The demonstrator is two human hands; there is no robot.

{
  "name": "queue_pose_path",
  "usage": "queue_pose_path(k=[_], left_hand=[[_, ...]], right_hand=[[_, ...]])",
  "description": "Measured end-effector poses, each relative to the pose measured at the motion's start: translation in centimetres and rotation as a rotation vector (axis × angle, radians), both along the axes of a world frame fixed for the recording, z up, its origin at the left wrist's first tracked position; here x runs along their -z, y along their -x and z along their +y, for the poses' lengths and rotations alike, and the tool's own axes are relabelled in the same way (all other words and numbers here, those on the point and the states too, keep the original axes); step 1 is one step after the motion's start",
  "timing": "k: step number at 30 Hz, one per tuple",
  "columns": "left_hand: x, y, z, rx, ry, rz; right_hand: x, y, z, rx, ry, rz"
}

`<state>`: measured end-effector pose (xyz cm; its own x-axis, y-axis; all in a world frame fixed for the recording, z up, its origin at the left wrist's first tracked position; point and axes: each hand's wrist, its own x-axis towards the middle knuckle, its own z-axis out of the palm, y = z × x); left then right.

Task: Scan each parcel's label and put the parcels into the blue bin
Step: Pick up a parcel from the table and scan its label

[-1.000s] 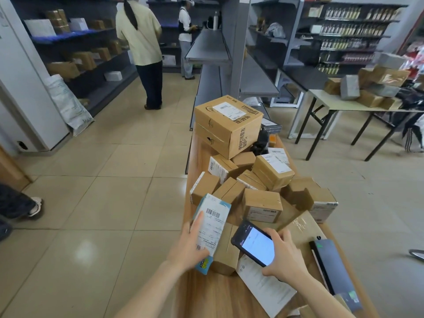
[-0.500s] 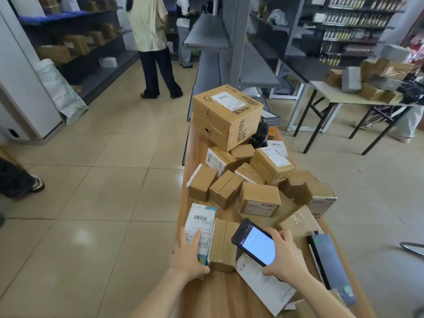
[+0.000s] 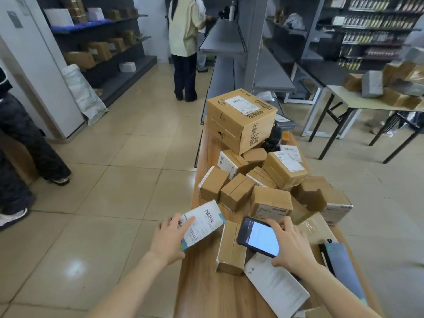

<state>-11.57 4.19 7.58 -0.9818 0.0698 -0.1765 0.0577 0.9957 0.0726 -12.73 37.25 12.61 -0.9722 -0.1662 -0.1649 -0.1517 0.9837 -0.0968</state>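
Left hand (image 3: 169, 239) grip clamped on white-labelled parcel (image 3: 202, 222), which has swung left to the surface (image 3: 206, 290) edge since lying flat. Right hand (image 3: 291, 246) grip clasps phone (image 3: 259, 237). Scan likely done; blue bin unseen.

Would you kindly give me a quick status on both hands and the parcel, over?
Left hand grips white-labelled parcel. Right hand holds phone. Blue bin not in view; box pile ahead.
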Motion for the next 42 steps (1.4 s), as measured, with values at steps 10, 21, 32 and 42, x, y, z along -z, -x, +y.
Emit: queue_pose_path(k=[10, 21, 32, 42], left_hand=[[-3.9, 0.5, -4.8, 0.224, 0.049, 0.13], [-4.2, 0.1, -5.8, 0.26, 0.029, 0.126], [-2.8, -3.6, -7.4, 0.022, -0.155, 0.172], [-1.3, -16.8, -10.4, -0.528, -0.449, 0.289]], right_hand=[[-2.5, 2.0, -1.8, -0.091, -0.099, 0.106], [-2.6, 1.5, -2.4, -0.099, -0.086, 0.116], [-1.1, 0.5, -4.7, -0.037, 0.146, 0.075], [1.6, -1.5, -14.6, -0.19, 0.392, -0.018]])
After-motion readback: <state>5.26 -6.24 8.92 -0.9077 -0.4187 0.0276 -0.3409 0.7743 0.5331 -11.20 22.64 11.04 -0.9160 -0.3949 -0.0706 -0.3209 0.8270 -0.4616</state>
